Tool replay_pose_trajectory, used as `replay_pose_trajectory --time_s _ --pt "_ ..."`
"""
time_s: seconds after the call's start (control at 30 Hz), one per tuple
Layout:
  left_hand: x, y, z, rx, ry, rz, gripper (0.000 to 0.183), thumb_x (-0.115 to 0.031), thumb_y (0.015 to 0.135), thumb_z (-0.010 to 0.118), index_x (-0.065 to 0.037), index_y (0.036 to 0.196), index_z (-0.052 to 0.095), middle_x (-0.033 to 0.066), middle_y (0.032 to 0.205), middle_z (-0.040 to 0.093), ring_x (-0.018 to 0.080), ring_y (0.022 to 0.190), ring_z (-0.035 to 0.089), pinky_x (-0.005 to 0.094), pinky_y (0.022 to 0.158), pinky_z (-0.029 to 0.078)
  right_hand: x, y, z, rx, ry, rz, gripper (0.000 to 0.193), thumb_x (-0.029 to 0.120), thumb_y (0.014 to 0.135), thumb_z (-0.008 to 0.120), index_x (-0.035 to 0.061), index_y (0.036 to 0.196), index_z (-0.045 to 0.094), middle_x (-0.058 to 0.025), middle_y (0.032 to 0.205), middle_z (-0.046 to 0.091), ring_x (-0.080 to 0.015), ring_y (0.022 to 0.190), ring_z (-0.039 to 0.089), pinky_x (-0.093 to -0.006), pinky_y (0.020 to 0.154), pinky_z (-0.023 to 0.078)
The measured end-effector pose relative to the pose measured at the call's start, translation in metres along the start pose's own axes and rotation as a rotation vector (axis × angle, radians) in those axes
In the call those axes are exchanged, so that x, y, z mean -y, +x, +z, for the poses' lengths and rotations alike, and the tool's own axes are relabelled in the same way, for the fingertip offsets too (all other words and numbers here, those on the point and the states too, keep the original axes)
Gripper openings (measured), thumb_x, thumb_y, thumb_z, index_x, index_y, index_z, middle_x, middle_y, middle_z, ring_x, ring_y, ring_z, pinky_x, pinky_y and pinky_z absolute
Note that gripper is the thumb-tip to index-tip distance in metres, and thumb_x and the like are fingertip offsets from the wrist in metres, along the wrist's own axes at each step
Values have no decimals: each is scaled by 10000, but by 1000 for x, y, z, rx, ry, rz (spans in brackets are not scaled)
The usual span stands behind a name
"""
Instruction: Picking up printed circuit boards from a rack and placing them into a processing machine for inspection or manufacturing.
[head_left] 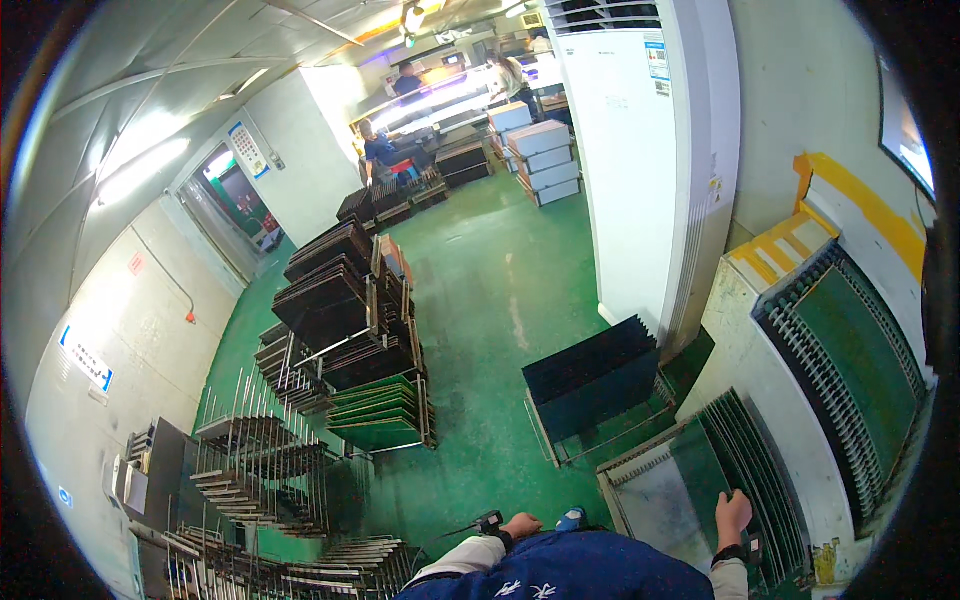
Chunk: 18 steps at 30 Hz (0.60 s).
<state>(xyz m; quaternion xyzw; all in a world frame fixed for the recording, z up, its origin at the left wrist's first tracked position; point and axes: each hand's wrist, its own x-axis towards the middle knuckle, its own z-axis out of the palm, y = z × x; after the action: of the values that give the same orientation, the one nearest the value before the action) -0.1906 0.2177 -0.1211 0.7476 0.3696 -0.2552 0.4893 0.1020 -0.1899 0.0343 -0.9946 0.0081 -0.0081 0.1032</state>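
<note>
My right hand (733, 518) is closed at the near edge of a dark green panel (706, 462). This thin panel stands upright among several others in a low slotted rack (612, 505) at the lower right. Close to my body, my left hand (522, 525) hangs loosely curled, with nothing visible in it. A black device (490, 522) is strapped at the left wrist, and another (752, 546) at the right. Below my left hand shows the tip of a blue shoe (571, 519).
A wire rack of black panels (590, 380) stands ahead of the right-hand rack. Beside it rises a tall white air conditioner (640, 180). Stacked panel racks (330, 290) and metal slotted racks (262, 470) line the left. Several people work at a lit bench (435, 100) far ahead.
</note>
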Motion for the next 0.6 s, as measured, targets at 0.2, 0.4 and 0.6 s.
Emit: replay_pose_trajectory --time_s 0.2,0.4,0.6 --pt "-7 -7 -4 2 23 16 353 -327 717 574 -31 894 648 109 813 649 222 745 616 307 709 473 -1 1 0 23 -6 2 303 283 707 630 22 851 576 -156 824 604 -308 787 581 -403 670 454" --pt "-6 -6 -5 23 0 13 334 -304 714 575 -25 883 648 104 808 650 216 737 616 307 700 474 0 2 -1 25 3 22 306 279 703 632 23 865 580 -154 839 605 -307 808 578 -405 674 454" --pt "-15 -12 -8 23 -11 -8 332 -303 711 573 -27 880 647 112 810 648 222 735 615 316 698 471 0 1 -1 23 -8 25 305 282 702 632 29 865 582 -154 843 605 -309 808 576 -409 669 452"
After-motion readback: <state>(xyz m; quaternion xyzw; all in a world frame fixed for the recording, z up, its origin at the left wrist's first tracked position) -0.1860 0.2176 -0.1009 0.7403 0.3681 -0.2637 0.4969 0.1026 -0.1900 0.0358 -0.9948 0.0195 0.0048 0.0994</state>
